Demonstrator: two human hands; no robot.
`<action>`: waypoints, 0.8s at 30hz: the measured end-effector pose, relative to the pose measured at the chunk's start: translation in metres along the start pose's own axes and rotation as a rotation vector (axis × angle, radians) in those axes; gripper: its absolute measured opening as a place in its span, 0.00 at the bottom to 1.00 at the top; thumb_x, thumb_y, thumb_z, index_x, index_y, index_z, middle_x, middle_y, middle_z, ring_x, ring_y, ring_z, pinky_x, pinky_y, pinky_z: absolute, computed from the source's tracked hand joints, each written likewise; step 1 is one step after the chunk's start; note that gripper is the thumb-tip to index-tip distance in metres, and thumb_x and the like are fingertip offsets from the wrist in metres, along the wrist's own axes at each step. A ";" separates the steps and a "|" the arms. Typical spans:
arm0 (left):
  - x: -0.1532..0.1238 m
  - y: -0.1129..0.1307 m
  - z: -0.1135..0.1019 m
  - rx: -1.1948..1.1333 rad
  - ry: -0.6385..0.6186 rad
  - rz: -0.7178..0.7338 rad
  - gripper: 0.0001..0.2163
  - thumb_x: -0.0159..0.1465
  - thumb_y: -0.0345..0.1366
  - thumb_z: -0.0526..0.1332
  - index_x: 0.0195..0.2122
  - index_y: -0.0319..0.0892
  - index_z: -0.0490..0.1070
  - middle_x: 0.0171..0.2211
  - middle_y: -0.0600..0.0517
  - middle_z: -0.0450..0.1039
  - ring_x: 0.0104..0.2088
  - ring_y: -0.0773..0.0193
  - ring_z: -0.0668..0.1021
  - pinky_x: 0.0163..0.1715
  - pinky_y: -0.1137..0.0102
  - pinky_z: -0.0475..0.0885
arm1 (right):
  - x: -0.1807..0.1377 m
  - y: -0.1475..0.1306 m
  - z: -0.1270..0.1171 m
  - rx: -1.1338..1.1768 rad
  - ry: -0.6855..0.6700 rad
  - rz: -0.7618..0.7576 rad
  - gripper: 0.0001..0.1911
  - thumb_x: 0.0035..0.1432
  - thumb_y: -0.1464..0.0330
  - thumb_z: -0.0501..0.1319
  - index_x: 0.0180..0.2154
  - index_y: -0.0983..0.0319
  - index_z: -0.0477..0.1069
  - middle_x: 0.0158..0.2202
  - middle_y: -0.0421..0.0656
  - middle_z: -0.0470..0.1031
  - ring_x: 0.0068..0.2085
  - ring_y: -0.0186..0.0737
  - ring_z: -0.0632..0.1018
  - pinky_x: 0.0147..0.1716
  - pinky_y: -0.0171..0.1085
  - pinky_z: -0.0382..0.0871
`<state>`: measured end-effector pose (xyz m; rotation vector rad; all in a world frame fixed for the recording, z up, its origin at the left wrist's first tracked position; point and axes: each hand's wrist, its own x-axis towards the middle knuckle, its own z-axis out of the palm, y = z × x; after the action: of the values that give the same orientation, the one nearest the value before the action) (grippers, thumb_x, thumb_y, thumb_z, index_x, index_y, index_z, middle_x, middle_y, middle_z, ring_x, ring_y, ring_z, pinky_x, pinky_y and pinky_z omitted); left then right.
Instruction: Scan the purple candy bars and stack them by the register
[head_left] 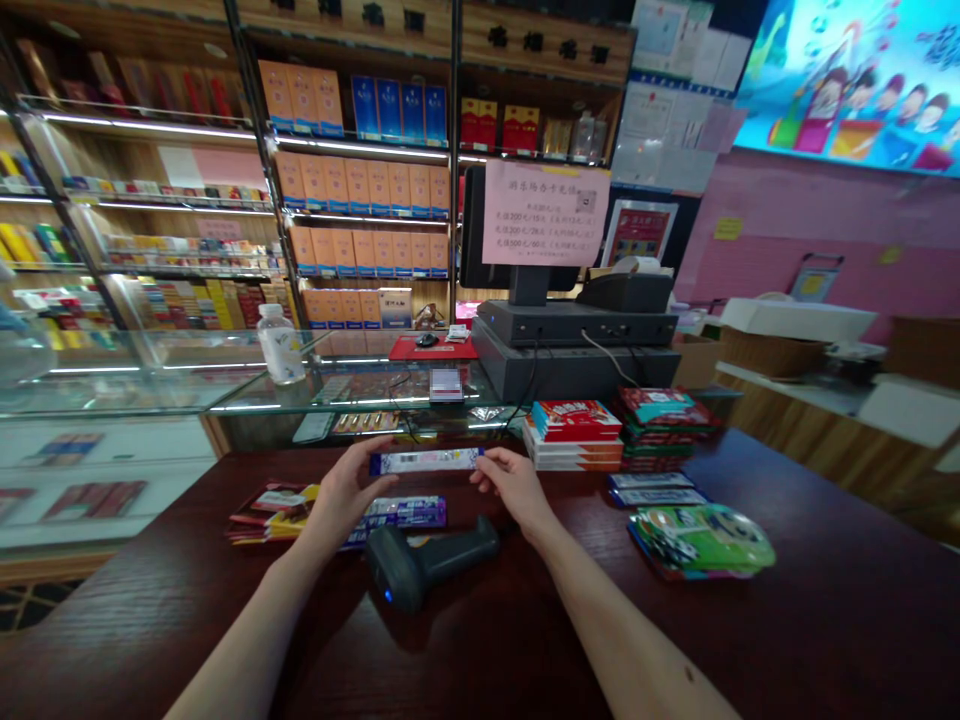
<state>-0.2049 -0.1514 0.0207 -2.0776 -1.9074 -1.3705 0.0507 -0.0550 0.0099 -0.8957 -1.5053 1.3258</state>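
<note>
A long narrow packet (425, 460) is held level above the dark bench (825, 620), each end pinched by the fingers of the left hand (346, 492) and the right hand (514, 488); a barcode scanner (424, 562) lies just below, near stacked packets (574, 435)

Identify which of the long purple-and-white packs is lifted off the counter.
The long pack held at its ends by the left hand and right hand; the similar pack lies flat beneath, beside the scanner.

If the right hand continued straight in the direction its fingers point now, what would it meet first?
The right hand points left, holding one end of the long, thin blue-and-white packet. Past it, probably the left hand; depth is unclear.
</note>
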 end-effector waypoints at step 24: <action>-0.010 -0.003 -0.016 0.598 0.190 0.218 0.14 0.68 0.38 0.57 0.55 0.51 0.71 0.48 0.50 0.78 0.51 0.54 0.75 0.66 0.46 0.47 | -0.019 -0.015 -0.013 -0.258 -0.250 -0.244 0.16 0.59 0.60 0.63 0.47 0.59 0.75 0.40 0.44 0.82 0.41 0.42 0.80 0.43 0.42 0.71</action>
<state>-0.2148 -0.1668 0.0233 -1.7243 -1.6771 -0.7854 0.0696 -0.0709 0.0213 -0.6934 -1.9469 1.1115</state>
